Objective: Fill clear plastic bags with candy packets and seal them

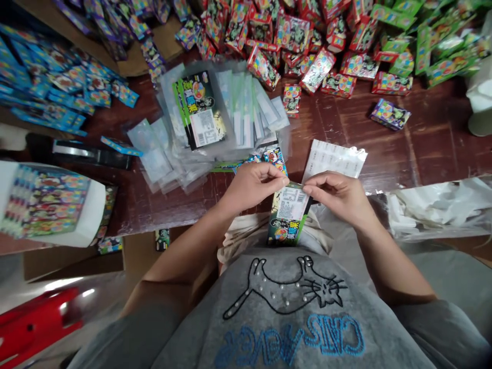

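A flat black-and-green printed packet (286, 220) with a white barcode label hangs in front of my lap, just off the table's near edge. At its upper left corner my left hand (259, 182) pinches the edge between thumb and forefinger. My right hand (336, 195) grips the upper right corner the same way. Just beyond the left hand lie small blue patterned boxes (277, 159), partly covered. A white sheet of stickers (334, 158) rests on the table behind my right hand.
Similar printed packets (198, 110) lie on clear plastic sleeves (154, 154). Heaps of small red boxes (292, 33), green boxes (442, 56) and blue boxes (65, 77) line the table's back. One purple box (390, 114) lies apart. At left stands a white carton (90, 215) of colourful packs.
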Demonstrator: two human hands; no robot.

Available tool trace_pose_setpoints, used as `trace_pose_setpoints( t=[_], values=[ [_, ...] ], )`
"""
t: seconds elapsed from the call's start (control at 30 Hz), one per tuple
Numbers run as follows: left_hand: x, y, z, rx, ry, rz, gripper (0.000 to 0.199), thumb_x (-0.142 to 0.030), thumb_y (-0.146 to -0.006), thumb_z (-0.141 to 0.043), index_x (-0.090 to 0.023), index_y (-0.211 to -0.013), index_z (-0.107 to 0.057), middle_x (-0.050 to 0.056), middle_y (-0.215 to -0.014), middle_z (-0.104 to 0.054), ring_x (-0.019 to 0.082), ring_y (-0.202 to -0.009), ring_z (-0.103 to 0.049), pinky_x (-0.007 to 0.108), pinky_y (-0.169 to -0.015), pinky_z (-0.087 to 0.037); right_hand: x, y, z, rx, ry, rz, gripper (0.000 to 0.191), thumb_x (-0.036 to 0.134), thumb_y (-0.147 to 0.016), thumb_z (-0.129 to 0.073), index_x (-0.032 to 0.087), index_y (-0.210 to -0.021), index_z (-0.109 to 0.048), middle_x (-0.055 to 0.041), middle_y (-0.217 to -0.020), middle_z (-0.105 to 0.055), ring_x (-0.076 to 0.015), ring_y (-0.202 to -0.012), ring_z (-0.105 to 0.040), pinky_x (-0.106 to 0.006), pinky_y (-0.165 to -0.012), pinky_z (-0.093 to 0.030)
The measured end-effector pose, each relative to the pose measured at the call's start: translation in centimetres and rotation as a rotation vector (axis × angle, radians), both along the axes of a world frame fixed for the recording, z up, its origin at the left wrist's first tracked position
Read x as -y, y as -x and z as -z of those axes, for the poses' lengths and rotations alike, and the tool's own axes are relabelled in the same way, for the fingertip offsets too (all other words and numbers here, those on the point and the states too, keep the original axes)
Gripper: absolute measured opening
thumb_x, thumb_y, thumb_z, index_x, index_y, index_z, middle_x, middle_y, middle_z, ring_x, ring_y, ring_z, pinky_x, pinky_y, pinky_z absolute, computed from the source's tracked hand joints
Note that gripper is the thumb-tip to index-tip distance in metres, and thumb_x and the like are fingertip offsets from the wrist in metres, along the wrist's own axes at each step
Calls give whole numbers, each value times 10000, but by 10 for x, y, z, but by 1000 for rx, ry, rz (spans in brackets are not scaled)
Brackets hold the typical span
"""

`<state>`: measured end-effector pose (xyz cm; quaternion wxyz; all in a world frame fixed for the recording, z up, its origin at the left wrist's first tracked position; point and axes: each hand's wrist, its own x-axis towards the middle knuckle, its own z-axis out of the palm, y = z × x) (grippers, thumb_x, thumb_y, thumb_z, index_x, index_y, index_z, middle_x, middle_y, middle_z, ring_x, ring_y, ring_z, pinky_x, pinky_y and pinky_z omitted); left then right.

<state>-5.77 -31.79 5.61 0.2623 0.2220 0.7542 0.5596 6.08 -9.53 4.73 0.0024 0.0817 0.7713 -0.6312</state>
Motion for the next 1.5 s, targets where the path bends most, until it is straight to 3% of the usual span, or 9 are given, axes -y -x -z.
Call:
trace_pose_setpoints(
  t=[0.17, 0.37, 0.57, 0.73, 0.83, 0.97, 1.17, 1.37, 1.5],
  values=[
    [-10, 6, -1, 89, -1, 63, 179, -386, -861, -837, -207, -864, -851, 36, -881, -858, 143, -738, -750, 281, -725, -600, -15, 1, -7, 50, 20, 18, 351, 555, -918, -837, 206, -884, -834, -38, -830, -823, -158, -708, -711, -311, -668, -588],
    [-12, 0, 3, 141, -29, 140, 216, -382, -830, -882, -266, -1012, -884, 41, -1094, -879, 178, -954, -821, 341, -925, -660, -37, -11, -6, -77, -59, -122, 240, 498, -977, -808, 270, -1002, -875, -52, -1006, -852, -195, -907, -788, -378, -865, -644],
    [-19, 2, 15, 40, -36, 233, 147, -345, -896, -811, -249, -996, -858, 45, -1051, -873, 170, -927, -813, 326, -879, -643, -44, -26, 7, -163, -158, -157, 185, 446, -999, -795, 302, -1093, -865, -48, -1049, -828, -195, -950, -784, -388, -879, -654],
    [-43, 8, 23, -123, 12, 363, 117, -285, -965, -723, -230, -999, -821, 52, -1032, -857, 163, -923, -795, 312, -858, -612, -96, -8, 8, -245, -535, -140, 256, 424, -1045, -704, 290, -1222, -831, -118, -1328, -751, -284, -1252, -719, -508, -1070, -606],
    [-67, 10, 33, -178, 10, 429, 80, -235, -945, -724, -206, -939, -799, 109, -1286, -820, 189, -1050, -795, 322, -887, -611, -141, 21, 17, -216, -843, -71, 335, 373, -1048, -632, 257, -1322, -785, -155, -1316, -752, -352, -1298, -680, -613, -1134, -532],
    [-90, 11, 45, -171, 125, 479, 76, -194, -922, -720, -170, -895, -787, 175, -1628, -620, 148, -886, -787, 344, -867, -602, -170, 54, 33, -130, -937, -280, 252, 387, -1022, -612, 310, -1166, -804, -88, -1193, -807, -341, -1173, -711, -623, -1113, -505],
    [-94, 10, 46, -92, 145, 449, 100, -195, -924, -695, -158, -907, -785, 197, -1678, -552, 120, -805, -753, 343, -851, -599, -167, 52, 20, -166, -823, -316, 269, 491, -1057, -590, 326, -931, -761, -50, -962, -785, -255, -935, -661, -505, -960, -503],
    [-92, 10, 42, -109, 146, 448, 91, -188, -921, -702, -165, -915, -790, 181, -1629, -616, 159, -956, -777, 332, -888, -602, -139, 24, -19, -148, -264, -57, 237, 490, -976, -800, 266, -1019, -734, -53, -972, -750, -187, -879, -643, -395, -867, -514],
    [-86, 3, 37, -176, 88, 371, 73, -194, -925, -712, -178, -943, -782, 146, -1386, -759, 153, -941, -748, 304, -837, -580, -101, 12, -19, 88, 38, -281, 518, 528, -925, -847, 252, -1282, -594, -4, -921, -696, -155, -803, -623, -331, -735, -517]
  ],
)
